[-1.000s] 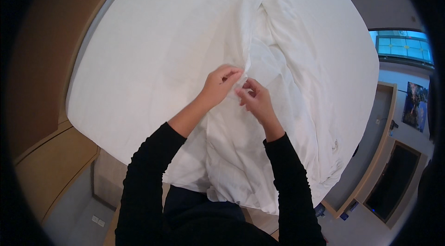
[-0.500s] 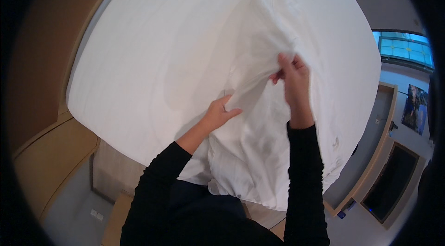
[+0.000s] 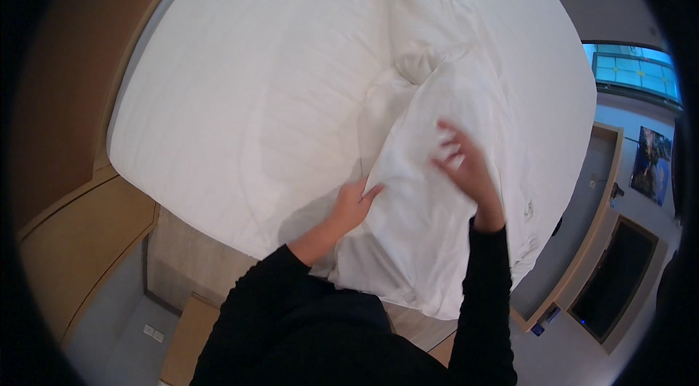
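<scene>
A bunched white cover (image 3: 429, 189) runs lengthwise over the right half of a bed with a smooth white sheet (image 3: 240, 102). My left hand (image 3: 352, 205) grips the cover's left edge, thumb on top and fingers tucked underneath. Above the cloth, a little to the right, my right hand (image 3: 466, 164) hovers with its fingers apart and nothing in them; it is slightly blurred. Beyond my hands the cloth bunches into a crumpled fold (image 3: 422, 62).
A brown headboard panel (image 3: 58, 73) borders the bed on the left, above a wooden cabinet (image 3: 80, 240). Along the right stand a wood-edged shelf (image 3: 582, 240) and a dark screen (image 3: 614, 277). A window (image 3: 637, 74) lies at the far right.
My right hand has let go of the cover and drawn back toward me, its fingers opening. The lifted cloth has dropped into folds. My left hand has closed on the edge.
</scene>
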A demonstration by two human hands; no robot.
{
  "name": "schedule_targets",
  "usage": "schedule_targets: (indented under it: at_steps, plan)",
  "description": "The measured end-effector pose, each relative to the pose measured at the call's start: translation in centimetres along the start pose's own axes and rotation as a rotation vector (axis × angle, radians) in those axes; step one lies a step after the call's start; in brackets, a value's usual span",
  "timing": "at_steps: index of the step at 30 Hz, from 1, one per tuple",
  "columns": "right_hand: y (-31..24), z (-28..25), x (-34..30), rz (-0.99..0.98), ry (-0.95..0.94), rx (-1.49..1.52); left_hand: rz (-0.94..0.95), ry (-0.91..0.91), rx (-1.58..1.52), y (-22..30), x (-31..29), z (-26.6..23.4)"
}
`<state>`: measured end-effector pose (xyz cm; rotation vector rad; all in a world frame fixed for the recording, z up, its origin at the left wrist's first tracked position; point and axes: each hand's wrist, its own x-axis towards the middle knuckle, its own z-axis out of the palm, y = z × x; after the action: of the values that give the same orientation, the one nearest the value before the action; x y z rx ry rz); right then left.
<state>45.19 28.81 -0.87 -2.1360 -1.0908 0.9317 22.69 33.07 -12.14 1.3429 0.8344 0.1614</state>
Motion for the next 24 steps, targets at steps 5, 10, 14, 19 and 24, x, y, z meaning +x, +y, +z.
schedule_targets:
  at_steps: [5,10,14,19,24]
  plan:
    - [-1.2,5.7,-10.0,-0.049,0.003,-0.057,0.206,-0.232,0.065,9.4,2.0,-1.1]
    - [-2.2,3.9,-12.2,0.084,0.376,0.175,0.37,-0.177,-0.3,12.1,0.8,1.3]
    - [-2.3,2.3,-13.0,0.009,0.45,0.192,0.214,-0.05,-0.196,7.5,-2.0,2.2]
    - [-1.5,2.6,-13.9,0.022,0.513,0.295,0.03,-0.212,-0.029,-0.4,-6.1,2.7]
    - [-1.0,1.2,-14.8,0.048,0.763,0.375,0.012,-0.3,0.178,-5.9,-9.9,3.1]
